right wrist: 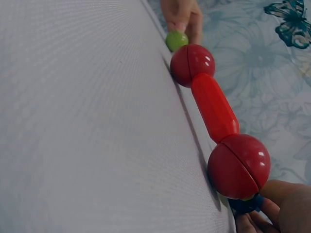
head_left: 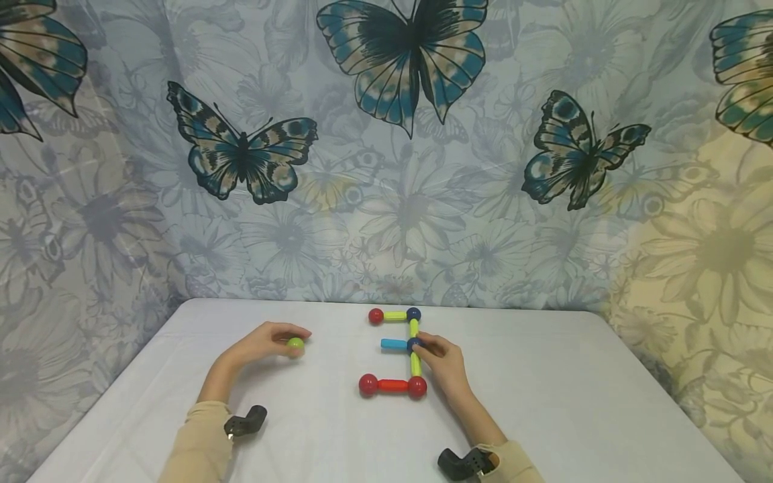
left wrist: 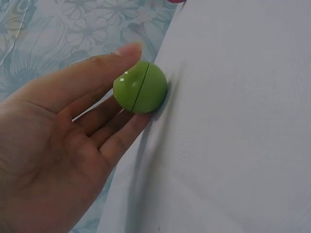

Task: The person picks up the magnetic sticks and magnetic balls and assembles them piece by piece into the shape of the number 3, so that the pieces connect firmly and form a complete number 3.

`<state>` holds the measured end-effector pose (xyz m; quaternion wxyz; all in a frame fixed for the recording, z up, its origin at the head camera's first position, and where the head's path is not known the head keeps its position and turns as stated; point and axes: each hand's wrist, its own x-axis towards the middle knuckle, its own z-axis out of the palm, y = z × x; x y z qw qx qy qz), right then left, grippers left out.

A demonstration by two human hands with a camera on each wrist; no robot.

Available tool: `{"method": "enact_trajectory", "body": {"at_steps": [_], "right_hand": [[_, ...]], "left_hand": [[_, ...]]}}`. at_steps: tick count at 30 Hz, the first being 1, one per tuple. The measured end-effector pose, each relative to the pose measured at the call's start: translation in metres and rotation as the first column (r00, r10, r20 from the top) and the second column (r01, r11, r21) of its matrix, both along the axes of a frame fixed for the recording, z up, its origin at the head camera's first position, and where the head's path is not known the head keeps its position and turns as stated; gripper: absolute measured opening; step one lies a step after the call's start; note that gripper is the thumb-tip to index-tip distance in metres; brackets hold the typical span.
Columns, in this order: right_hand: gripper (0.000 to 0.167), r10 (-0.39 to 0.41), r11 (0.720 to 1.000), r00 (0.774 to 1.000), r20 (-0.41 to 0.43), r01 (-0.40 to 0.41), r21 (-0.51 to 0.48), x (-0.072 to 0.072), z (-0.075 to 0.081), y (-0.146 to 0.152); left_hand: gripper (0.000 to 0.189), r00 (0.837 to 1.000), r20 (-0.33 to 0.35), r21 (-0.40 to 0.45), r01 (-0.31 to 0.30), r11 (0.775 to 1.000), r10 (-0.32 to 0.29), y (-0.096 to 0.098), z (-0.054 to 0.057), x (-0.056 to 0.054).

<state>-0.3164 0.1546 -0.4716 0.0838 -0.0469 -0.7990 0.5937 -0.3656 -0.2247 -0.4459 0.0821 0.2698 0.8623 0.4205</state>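
My left hand (head_left: 256, 342) pinches a green ball (left wrist: 141, 87) between thumb and fingers, left of a construction of magnetic-style balls and rods. With its fingertips my right hand (head_left: 447, 364) holds the dark blue middle ball (head_left: 414, 345), partly hidden by the fingers. From that ball a light blue rod (head_left: 394, 344) points left, its far end bare. Yellow-green rods (head_left: 415, 365) run from it to a dark blue ball (head_left: 413, 314) at the back and a red ball (right wrist: 239, 166) at the front. A red rod (right wrist: 215, 109) joins the front ball to another red ball (right wrist: 192, 65).
At the back, another yellow-green rod (head_left: 395, 316) leads left to a red ball (head_left: 376, 316). Everything lies on a white-covered table (head_left: 580, 402). Behind it hangs a butterfly-patterned cloth (head_left: 417, 201). Dark wrist devices (head_left: 246, 421) sit at both beige sleeves.
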Motion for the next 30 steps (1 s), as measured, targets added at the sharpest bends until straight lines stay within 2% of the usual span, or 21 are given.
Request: {"method": "enact_trajectory", "body": {"at_steps": [8, 18, 24, 30], "right_hand": [[0.033, 0.022, 1.0, 0.999, -0.023, -0.023, -0.013, 0.001, 0.0, 0.0], [0.033, 0.015, 1.0, 1.0, -0.018, -0.015, -0.004, 0.001, -0.001, 0.001], [0.033, 0.018, 1.0, 1.0, -0.025, -0.018, -0.009, 0.0, -0.002, 0.001], [0.032, 0.015, 1.0, 1.0, -0.023, -0.015, -0.006, -0.001, -0.003, 0.001]], "left_hand": [[0.045, 1.0, 0.021, 0.012, -0.01, 1.0, 0.01, -0.005, 0.0, 0.001], [0.039, 1.0, -0.002, -0.009, -0.018, 1.0, 0.018, -0.006, 0.001, 0.002], [0.039, 0.999, -0.017, 0.009, -0.034, 0.999, 0.034, 0.003, 0.003, 0.002], [0.038, 0.997, -0.051, 0.016, -0.051, 0.999, 0.052, 0.022, 0.0, -0.002]]}}
